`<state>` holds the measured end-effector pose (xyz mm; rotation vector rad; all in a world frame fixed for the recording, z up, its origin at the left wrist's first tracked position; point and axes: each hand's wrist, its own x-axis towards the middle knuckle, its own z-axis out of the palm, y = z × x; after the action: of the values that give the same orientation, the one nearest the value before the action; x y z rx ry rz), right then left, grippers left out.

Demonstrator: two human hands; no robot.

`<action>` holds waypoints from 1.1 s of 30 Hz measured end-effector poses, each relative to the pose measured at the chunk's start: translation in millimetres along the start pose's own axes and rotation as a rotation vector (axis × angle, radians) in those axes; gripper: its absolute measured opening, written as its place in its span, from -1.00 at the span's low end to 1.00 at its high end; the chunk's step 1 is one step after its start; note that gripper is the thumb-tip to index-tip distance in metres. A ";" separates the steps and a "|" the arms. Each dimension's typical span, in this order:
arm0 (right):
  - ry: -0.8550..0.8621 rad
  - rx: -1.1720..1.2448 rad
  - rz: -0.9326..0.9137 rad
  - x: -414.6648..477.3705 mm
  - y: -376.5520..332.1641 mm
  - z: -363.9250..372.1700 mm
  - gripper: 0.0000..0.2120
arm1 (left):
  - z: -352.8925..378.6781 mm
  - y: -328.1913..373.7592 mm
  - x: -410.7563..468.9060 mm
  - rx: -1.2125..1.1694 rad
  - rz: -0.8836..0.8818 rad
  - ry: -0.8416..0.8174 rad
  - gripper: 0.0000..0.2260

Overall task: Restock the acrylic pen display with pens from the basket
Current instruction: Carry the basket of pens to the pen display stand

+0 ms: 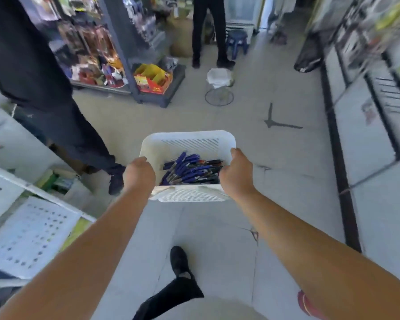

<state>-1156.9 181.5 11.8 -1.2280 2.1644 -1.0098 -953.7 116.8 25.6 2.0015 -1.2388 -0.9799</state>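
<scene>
Head view: your left hand and right hand each grip the basket sides; pens inside, above floor.

Grey tiled floor, stocked shelves

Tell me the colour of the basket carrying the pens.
The basket is white, clearest in the head view.
</scene>
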 end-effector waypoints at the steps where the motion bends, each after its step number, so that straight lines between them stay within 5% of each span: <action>1: 0.022 -0.006 0.019 15.8 6.4 -3.8 -0.80 | 15.5 11.4 11.1 0.025 0.031 -0.009 -0.65; 15: 0.189 0.074 0.255 284.9 17.3 -1.2 -0.73 | 191.2 180.4 218.4 0.047 0.124 -0.291 -0.60; 33: 0.139 0.047 0.171 736.9 23.1 -33.3 -0.63 | 434.2 440.3 487.4 -0.057 0.121 -0.211 -0.66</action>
<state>-1561.2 -435.7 -6.3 -0.9577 2.2928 -1.0944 -1378.8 -544.9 -10.9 1.7930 -1.4095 -1.1758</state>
